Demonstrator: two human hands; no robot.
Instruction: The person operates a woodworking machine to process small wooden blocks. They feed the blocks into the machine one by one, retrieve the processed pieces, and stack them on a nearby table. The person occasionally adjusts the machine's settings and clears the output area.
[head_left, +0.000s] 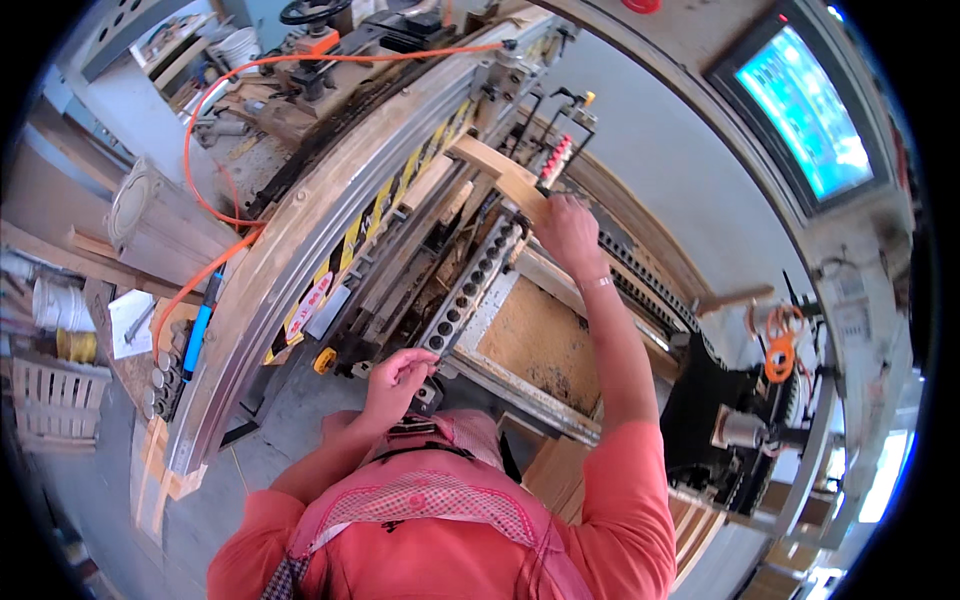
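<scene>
My right hand (pixel 568 236) is closed at the near end of a bent, pale wooden piece (pixel 510 178) that lies across the machine. A small dark thing shows by its fingertips, too little of it to name. Close to my body, my left hand (pixel 396 384) has its fingers pressed together at the near end of a metal bar with a row of round dark holes (pixel 465 285). Whatever those fingers pinch, if anything, is hidden. Between my arms lies a dusty, sawdust-coloured panel (pixel 540 335) in a pale frame.
A lit screen (pixel 805 110) hangs at the upper right. Left of the bar, a curved metal rail (pixel 330 215) carries yellow-black striped tape. An orange hose (pixel 190 150) loops over the left side. Orange scissors (pixel 780 345) hang at right. Red knobs (pixel 556 160) stand beyond my right hand.
</scene>
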